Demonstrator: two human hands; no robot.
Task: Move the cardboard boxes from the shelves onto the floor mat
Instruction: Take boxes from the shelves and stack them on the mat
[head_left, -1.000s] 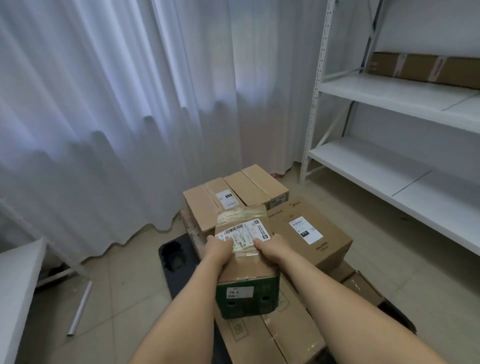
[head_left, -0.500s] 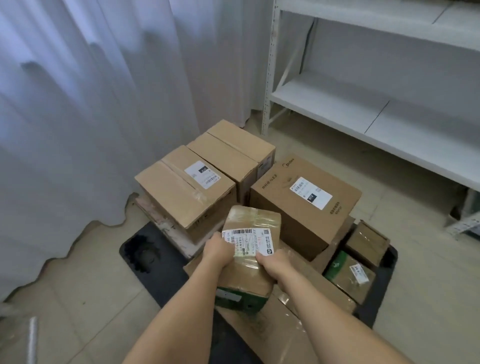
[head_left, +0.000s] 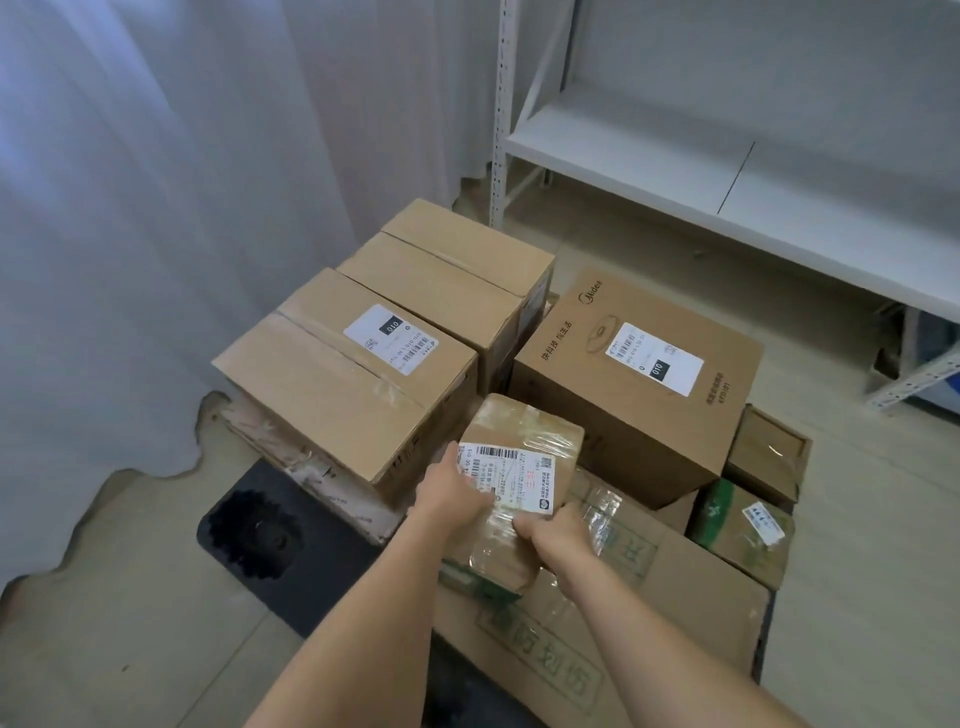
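A small taped cardboard box (head_left: 524, 436) with a white shipping label and a green base is low over the pile, between both my hands. My left hand (head_left: 451, 488) grips its left side and my right hand (head_left: 556, 530) grips its near right edge. It sits on or just above a flat cardboard box (head_left: 649, 613) with green print. The black floor mat (head_left: 270, 535) lies beneath the pile. Around it stand a labelled box (head_left: 332, 379) on the left, a plain box (head_left: 452, 270) behind, and a larger labelled box (head_left: 639, 384) on the right.
White metal shelving (head_left: 675, 171) runs along the right wall, its lower shelf bare. A white curtain (head_left: 156, 182) hangs at the left and pools on the tiled floor. Two small boxes (head_left: 748, 519) lie at the pile's right edge.
My view has tilted down and closer to the pile. Both hands have lowered the small box towards the flat box on the mat.
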